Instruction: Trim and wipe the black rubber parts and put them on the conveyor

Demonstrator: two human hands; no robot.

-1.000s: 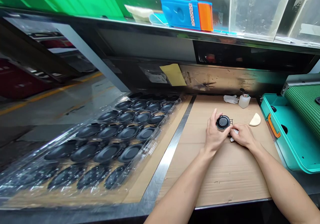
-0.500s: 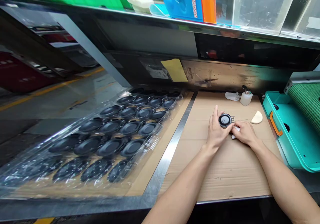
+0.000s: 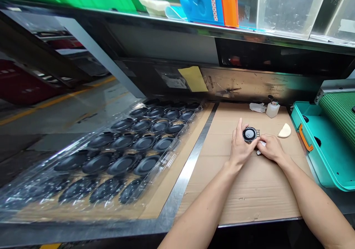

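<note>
A small round black speaker [image 3: 249,134] rests on the cardboard sheet [image 3: 249,189], back side up. My left hand [image 3: 240,147] curls around its left edge and grips it. My right hand [image 3: 271,147] is closed on a small white cloth [image 3: 260,145] pressed against the speaker's lower right side. Part of the cloth is hidden under my fingers.
A clear plastic tray [image 3: 119,156] with several black speaker cones lies at the left. A white dispenser bottle [image 3: 273,107], a crumpled wipe [image 3: 256,107] and a cream pad [image 3: 284,131] sit behind my hands. A teal bin [image 3: 321,152] and green conveyor belt [image 3: 342,115] stand on the right.
The speaker has been turned a little in my left hand and its centre now catches the light. Both hands stay in place.
</note>
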